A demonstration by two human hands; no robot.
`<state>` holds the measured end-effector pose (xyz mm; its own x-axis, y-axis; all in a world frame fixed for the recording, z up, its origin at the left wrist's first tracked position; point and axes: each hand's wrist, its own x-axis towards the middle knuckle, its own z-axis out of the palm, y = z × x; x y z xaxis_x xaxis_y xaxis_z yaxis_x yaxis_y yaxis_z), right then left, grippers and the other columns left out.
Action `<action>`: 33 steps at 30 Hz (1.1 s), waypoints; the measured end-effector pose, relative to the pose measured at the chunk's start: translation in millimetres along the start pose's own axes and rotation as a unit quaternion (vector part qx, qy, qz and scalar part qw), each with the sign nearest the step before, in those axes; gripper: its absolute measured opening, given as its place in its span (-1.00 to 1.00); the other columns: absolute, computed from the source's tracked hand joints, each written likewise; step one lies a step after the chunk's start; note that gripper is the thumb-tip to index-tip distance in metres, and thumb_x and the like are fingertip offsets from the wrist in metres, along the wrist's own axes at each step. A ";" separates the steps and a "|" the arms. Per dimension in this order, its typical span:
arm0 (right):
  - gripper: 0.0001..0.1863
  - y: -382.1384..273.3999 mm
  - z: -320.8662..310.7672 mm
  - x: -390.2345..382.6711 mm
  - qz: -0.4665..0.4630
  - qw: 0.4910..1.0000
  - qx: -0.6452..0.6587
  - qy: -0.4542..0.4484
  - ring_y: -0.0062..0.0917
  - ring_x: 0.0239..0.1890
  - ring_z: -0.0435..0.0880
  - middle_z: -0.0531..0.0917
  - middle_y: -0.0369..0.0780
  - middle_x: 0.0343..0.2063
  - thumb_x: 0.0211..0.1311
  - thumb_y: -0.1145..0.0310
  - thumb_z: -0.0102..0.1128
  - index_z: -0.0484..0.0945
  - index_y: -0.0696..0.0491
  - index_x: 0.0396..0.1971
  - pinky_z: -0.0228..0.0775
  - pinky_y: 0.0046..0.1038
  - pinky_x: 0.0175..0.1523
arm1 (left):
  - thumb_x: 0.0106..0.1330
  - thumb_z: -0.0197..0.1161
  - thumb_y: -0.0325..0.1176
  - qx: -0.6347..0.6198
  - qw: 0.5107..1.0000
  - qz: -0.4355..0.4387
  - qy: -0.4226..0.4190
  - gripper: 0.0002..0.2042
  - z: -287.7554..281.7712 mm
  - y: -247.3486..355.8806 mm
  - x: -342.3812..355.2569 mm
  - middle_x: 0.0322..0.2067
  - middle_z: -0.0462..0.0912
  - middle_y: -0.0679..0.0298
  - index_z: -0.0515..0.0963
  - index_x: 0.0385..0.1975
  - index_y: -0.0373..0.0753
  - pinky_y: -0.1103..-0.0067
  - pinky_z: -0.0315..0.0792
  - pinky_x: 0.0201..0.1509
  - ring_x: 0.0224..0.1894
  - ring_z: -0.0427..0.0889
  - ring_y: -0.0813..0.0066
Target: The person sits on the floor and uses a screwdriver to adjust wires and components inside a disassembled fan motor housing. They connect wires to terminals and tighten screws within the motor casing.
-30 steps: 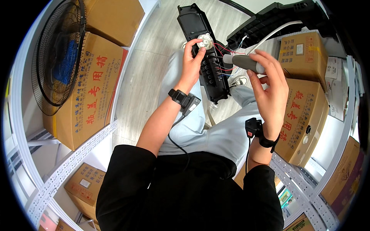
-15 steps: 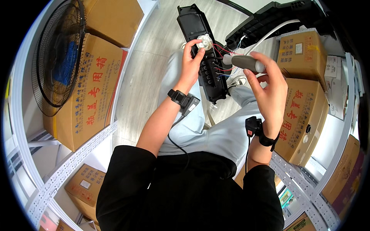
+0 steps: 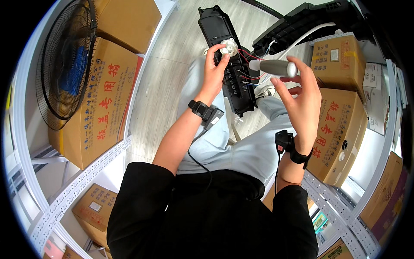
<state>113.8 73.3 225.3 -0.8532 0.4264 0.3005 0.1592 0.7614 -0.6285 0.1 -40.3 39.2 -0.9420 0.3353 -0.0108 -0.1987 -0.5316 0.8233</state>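
A long black plastic housing (image 3: pixel 215 31) stands out in front of my legs, with a row of dark fittings and thin red, blue and white wires on it. My left hand (image 3: pixel 211 71) pinches a white round plastic part (image 3: pixel 230 47) between thumb and fingertips, against the housing's face. In my right hand (image 3: pixel 302 97) is a screwdriver (image 3: pixel 276 67) with a grey handle, held by its rear end between thumb and fingers. The screwdriver lies nearly level, its front end toward the housing; its tip is hard to make out among the wires.
To the right of the housing is a larger black plastic piece (image 3: pixel 297 28), with a white cable (image 3: pixel 304 39) across it. Shelves with cardboard boxes (image 3: pixel 101 99) flank me, and a black fan grille (image 3: pixel 64 64) is at the left. Cords run from both wrist straps (image 3: pixel 202 111).
The screwdriver handle has shifted up a little and turned more level, and my right fingers have moved slightly along its rear end. My left hand and the white part stay put.
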 end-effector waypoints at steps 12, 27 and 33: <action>-0.53 6.9 3.4 0.5 0.075 0.994 -0.078 0.009 -0.58 -0.49 0.64 0.65 -0.21 -0.50 -0.04 0.14 0.48 0.57 0.07 -0.18 0.46 -0.58 -0.40 | 0.34 0.16 -0.50 0.048 0.999 0.012 -0.011 -0.74 -3.5 -3.7 0.4 -0.07 0.44 0.34 0.41 0.00 -0.20 0.63 0.29 0.08 -0.02 0.39 0.60; -0.59 -1.2 -2.9 1.0 0.135 0.990 -0.039 -0.032 -0.62 -0.58 0.64 0.67 -0.26 -0.59 0.05 0.25 0.42 0.58 -0.04 -0.07 0.43 -0.59 -0.43 | 0.36 0.15 -0.48 0.019 0.999 -0.005 -0.026 -0.73 -5.7 -3.1 0.3 -0.01 0.47 0.29 0.44 0.05 -0.22 0.61 0.29 0.13 0.04 0.41 0.57; -0.59 5.3 1.9 0.2 0.043 0.998 0.033 -0.020 -0.61 -0.57 0.64 0.67 -0.25 -0.59 0.08 0.24 0.40 0.56 -0.04 -0.04 0.43 -0.57 -0.44 | 0.39 0.08 -0.48 0.016 1.000 -0.011 -0.010 -0.79 -4.9 -3.0 -0.9 -0.05 0.55 0.31 0.53 -0.02 -0.27 0.63 0.32 0.11 0.00 0.46 0.60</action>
<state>113.6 76.4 220.6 -0.8576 0.4672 0.2150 0.2000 0.6882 -0.6974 0.2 -42.9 33.9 -0.9321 0.3617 -0.0184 -0.2105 -0.4997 0.8403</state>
